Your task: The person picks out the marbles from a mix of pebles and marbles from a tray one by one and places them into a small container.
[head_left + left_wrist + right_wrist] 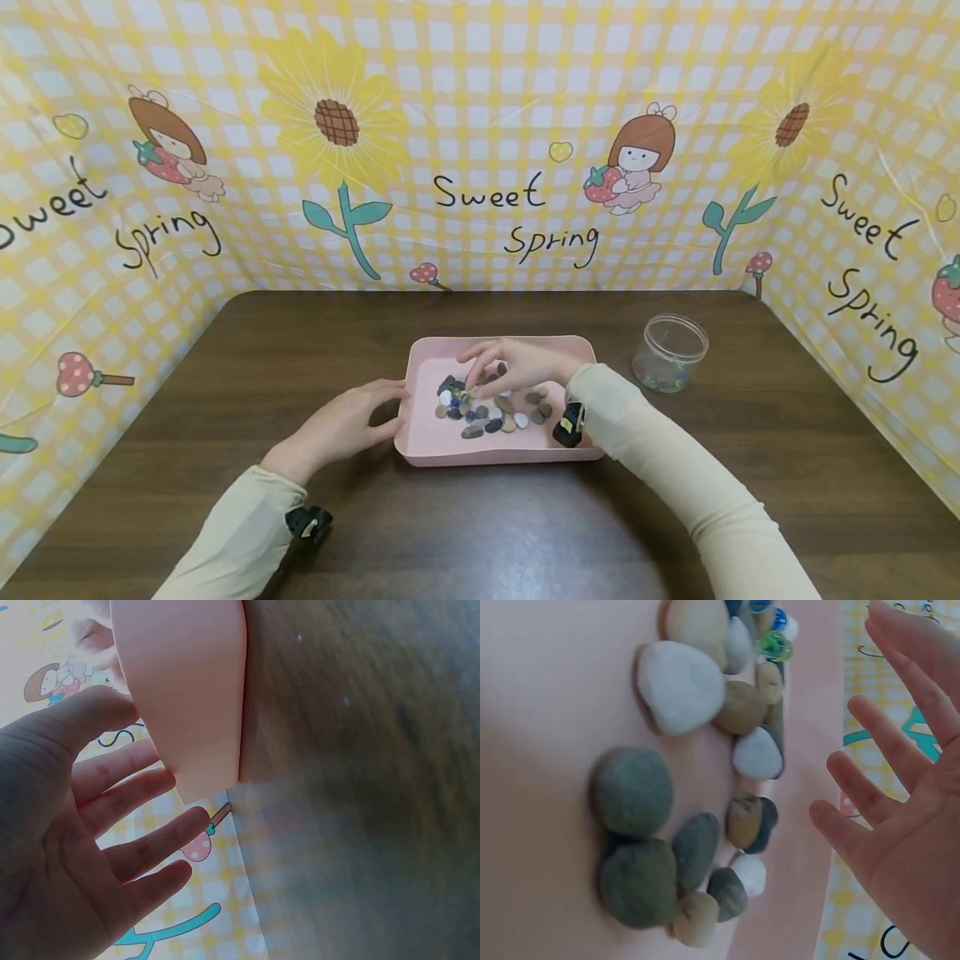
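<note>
A pink tray (450, 458) holds smooth pebbles, among them a white pebble (681, 686) and a dark grey pebble (634, 791). Toward its left side lie small glass marbles, including a blue marble (455, 403) and a green marble (775, 646). My right hand (517, 367) hovers over the marbles, fingers pointing down and left; its outer fingers look spread and hold nothing in the right wrist view. Whether its fingertips touch a marble is unclear. At the tray's left wall, my left hand (345, 425) touches the outside with loosely extended fingers.
To the right of the tray stands a clear round jar (670, 354) without a lid, with a few small glassy things at its bottom. A brown wooden table (480, 533) lies under everything. Yellow checked cloth (480, 125) walls its back and sides.
</note>
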Available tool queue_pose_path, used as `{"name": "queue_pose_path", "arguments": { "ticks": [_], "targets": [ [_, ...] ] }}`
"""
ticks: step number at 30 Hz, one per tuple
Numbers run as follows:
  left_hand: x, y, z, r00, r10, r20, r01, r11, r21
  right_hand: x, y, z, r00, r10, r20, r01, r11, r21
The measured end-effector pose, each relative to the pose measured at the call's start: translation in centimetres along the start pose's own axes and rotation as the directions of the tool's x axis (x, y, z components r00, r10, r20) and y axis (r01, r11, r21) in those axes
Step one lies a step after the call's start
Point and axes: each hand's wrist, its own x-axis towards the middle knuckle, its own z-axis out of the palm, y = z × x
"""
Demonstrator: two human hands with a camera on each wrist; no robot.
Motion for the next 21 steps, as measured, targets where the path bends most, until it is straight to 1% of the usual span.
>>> {"name": "queue_pose_path", "arguments": {
  "ticks": [5, 12, 16, 21],
  "targets": [
    [0.0, 0.0, 0.0, 1.0, 0.004, -0.005, -0.004, 1.0, 0.0, 0.6, 0.0, 0.7, 0.999, 0.005, 0.04, -0.006, 1.0, 0.009],
    [0.0, -0.1, 0.0, 0.999, 0.043, -0.03, -0.043, 0.999, 0.02, 1.1, -0.3, 1.2, 0.996, 0.001, 0.088, 0.0, 1.0, -0.012],
    [-0.1, -0.1, -0.1, 0.999, 0.042, -0.031, -0.041, 0.999, 0.016, 1.3, -0.4, 1.4, 0.994, 0.025, 0.104, -0.024, 1.0, -0.016],
    [-0.1, -0.1, -0.1, 0.998, 0.052, -0.039, -0.052, 0.999, 0.018, 1.6, -0.2, 1.8, 0.991, 0.074, 0.113, -0.071, 0.997, -0.029]
  ]
}}
